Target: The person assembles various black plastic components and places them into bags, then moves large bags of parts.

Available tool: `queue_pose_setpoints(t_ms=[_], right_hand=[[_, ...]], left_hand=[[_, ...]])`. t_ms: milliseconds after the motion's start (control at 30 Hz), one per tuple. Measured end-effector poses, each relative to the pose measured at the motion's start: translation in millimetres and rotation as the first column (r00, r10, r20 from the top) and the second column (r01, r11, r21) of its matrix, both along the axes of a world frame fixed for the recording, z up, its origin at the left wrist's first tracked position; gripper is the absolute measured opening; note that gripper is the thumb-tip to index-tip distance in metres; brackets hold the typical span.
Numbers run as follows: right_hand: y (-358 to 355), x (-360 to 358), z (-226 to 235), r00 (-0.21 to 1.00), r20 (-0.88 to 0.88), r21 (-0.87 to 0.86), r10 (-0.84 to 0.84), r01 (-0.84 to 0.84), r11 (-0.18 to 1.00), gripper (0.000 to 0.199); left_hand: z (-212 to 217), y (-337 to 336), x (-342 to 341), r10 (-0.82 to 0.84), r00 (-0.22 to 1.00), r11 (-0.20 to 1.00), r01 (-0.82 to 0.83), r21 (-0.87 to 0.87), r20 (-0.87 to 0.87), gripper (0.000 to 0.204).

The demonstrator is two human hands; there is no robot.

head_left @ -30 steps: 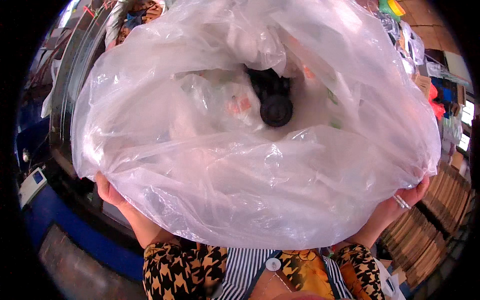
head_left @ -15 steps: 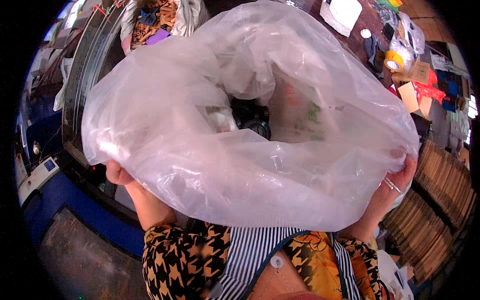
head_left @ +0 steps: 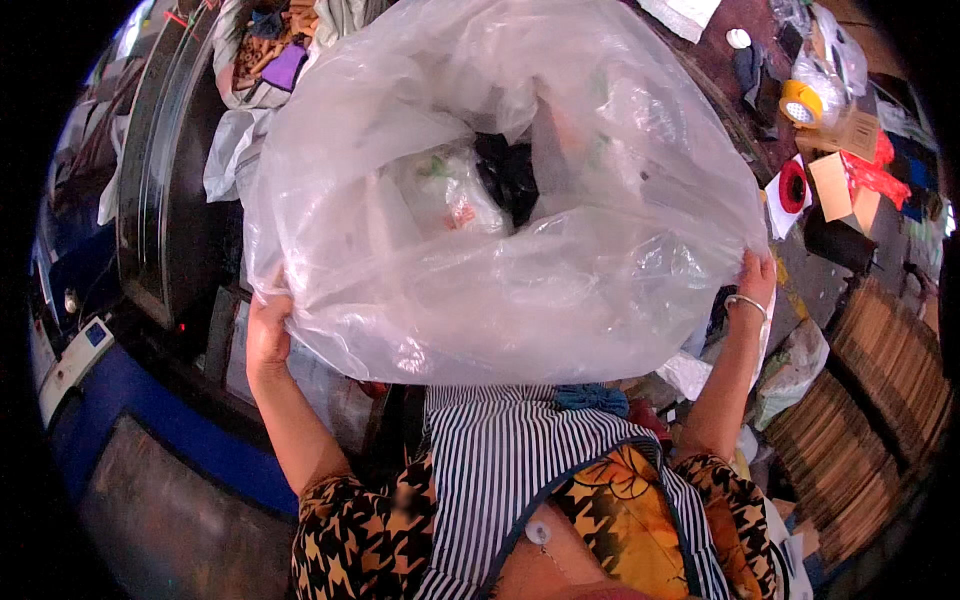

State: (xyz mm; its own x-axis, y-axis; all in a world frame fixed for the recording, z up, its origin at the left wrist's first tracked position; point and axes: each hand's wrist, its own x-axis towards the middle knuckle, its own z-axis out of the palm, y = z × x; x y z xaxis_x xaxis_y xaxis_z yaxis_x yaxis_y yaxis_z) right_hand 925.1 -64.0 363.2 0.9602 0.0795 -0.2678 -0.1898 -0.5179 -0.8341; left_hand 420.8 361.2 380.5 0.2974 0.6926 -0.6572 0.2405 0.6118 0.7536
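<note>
A large, translucent white plastic bag [head_left: 480, 300] is spread wide before me with its folded-over rim in a puffy ring. My left hand [head_left: 269, 326] is closed on the bag's left edge, its fingertips partly behind the plastic. At the right edge my right hand [head_left: 757, 281], with a bracelet at the wrist, pinches the bag too. Through the opening in the middle something black and wrinkled [head_left: 508, 178] shows deep inside; I cannot tell what it is. Faint green and red print shows on the bag's inner wall.
An open sack [head_left: 265, 45] of small brown tubes with a purple piece stands at the far left. Stacks of flat cardboard [head_left: 890, 350] lie at the right. Yellow tape [head_left: 801, 103] and a red roll [head_left: 792, 187] are farther back. A scale-like device [head_left: 80, 355] sits at the left.
Both hands have moved forward, away from my body, carrying the bag with them. My forearms are now more stretched out, and the hands are closer together.
</note>
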Motion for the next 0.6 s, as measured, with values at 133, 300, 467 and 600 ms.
queue_pose_setpoints(t_ms=[133, 300, 467, 600], right_hand=[[-24, -2, 1, 0.995, 0.012, 0.014, -0.1, 0.1, 0.995, 0.035], [72, -29, 73, 0.676, 0.497, -0.595, 0.544, -0.19, 0.781, 0.052], [150, -92, 121, 0.148, 0.609, -0.56, 0.779, -0.615, 0.555, 0.038], [194, -140, 62, -0.126, -0.027, -0.944, 0.992, -0.324, -0.067, 0.044]], left_hand=[[23, -5, 15, -0.249, 0.949, 0.965, 0.26, 0.032, -0.195, 0.061], [47, 5, 16, -0.333, 0.846, 0.731, 0.511, 0.452, -0.417, 0.063], [165, 18, 62, -0.241, 0.719, -0.285, 0.589, 0.756, -0.651, 0.058], [144, -4, 230, -0.727, 0.256, -0.28, 0.736, 0.616, -0.637, 0.054]])
